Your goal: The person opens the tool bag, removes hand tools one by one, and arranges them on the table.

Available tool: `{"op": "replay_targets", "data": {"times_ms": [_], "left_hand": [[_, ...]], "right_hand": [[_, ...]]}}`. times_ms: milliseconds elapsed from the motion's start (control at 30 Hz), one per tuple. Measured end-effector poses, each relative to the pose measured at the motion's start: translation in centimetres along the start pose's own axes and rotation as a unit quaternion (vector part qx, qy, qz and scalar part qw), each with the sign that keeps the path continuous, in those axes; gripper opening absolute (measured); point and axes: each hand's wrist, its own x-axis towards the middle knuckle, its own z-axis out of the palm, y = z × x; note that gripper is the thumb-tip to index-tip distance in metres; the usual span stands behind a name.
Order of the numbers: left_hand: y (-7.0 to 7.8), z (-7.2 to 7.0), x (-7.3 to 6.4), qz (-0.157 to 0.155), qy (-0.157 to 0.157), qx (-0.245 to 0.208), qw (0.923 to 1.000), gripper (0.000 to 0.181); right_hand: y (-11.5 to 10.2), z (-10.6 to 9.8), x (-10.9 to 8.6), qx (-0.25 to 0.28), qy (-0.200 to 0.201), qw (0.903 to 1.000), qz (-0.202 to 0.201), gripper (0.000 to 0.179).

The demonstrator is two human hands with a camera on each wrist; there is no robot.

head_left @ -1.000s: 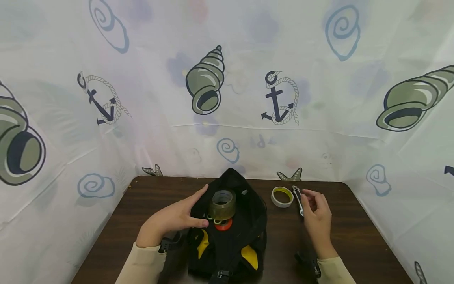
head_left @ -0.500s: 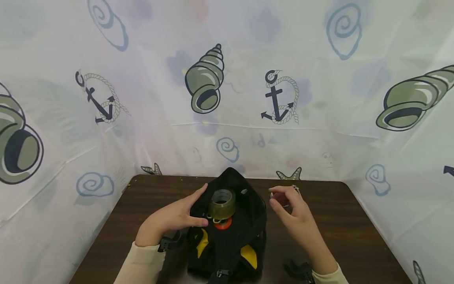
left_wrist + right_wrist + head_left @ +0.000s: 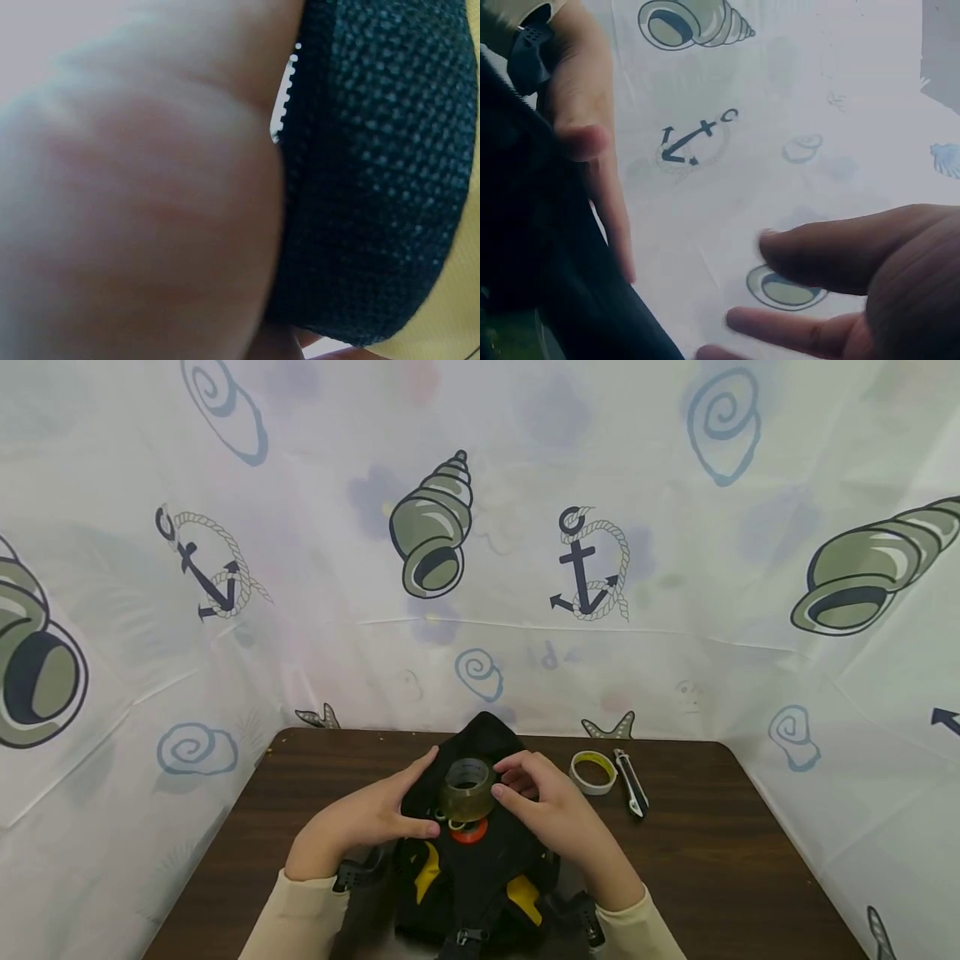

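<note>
A black bag (image 3: pixel 480 877) with yellow patches and a buckled strap lies in the middle of the table. On it sits a roll of clear brownish packing tape (image 3: pixel 468 802), with an orange-red ring (image 3: pixel 470 832) just below. My left hand (image 3: pixel 360 822) rests along the bag's left side, fingers straight and thumb reaching over its front. Beside the packing tape, my right hand (image 3: pixel 551 806) has its fingertips right at the roll's right edge. In the right wrist view, nothing shows between the right thumb and fingers (image 3: pixel 810 330). Skin and a dark strap fill the left wrist view.
A white tape roll with a yellow core (image 3: pixel 592 772) lies on the brown table (image 3: pixel 712 843), right of the bag. Next to it is a utility knife (image 3: pixel 632 783). A printed cloth (image 3: pixel 510 543) with shells and anchors hangs around the table.
My right hand has moved left from the utility knife, past the white tape roll, to the packing tape. Knife and white roll stay on the table. My left hand keeps its place.
</note>
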Motion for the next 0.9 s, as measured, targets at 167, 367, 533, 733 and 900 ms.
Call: {"op": "replay_targets", "data": {"times_ms": [167,367,533,733,900], "left_hand": [[-0.1,-0.1,0.0,0.000,0.003,0.008,1.0000,0.117],[0.1,-0.1,-0.3,-0.002,0.002,0.007,1.0000,0.117],[0.2,-0.2,-0.4,0.004,0.006,0.015,0.9999,0.117],[0.1,-0.1,-0.2,0.007,0.001,0.016,0.9999,0.117],[0.0,-0.2,-0.1,0.005,0.001,0.019,0.9998,0.117]], "right_hand": [[-0.3,0.9,2.3,-0.008,-0.026,0.9988,0.041,0.038],[-0.4,1.9,4.9,-0.016,-0.053,0.9949,0.084,0.048],[-0.3,2.7,6.9,-0.016,-0.057,0.9915,0.116,0.058],[2.4,4.7,8.1,-0.020,-0.039,0.9896,0.137,0.083],[3.8,5.6,8.3,-0.011,-0.042,0.9870,0.155,0.096]]}}
